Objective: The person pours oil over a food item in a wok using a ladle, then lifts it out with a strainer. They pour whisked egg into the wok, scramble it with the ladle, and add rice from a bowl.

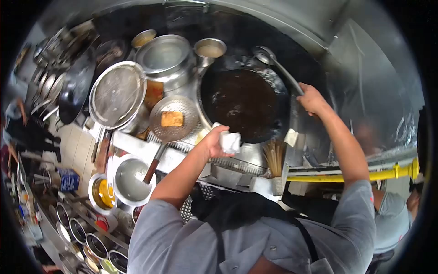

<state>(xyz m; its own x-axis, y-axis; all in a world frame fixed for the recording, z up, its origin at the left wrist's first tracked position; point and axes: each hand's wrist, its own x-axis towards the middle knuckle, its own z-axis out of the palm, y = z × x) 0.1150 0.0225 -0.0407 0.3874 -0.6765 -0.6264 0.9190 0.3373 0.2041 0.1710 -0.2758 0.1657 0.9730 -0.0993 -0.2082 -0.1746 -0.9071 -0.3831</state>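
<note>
Currently my left hand (212,141) clamps a white cloth (230,142) on the wok (244,102) rim, frame centre; my right hand (311,98) grips the ladle (283,73) handle. Stirring dark liquid, I think; lifting needs that cloth grip firm.

1. A perforated skimmer (185,106) carrying a golden fried block (172,119) lies just left of the left hand (214,141).
2. A bamboo brush (275,157) stands to that hand's right.
3. A lidded steel pot (164,57) sits beyond it.
4. A yellow pipe (388,174) runs below the right hand (312,98).
</note>
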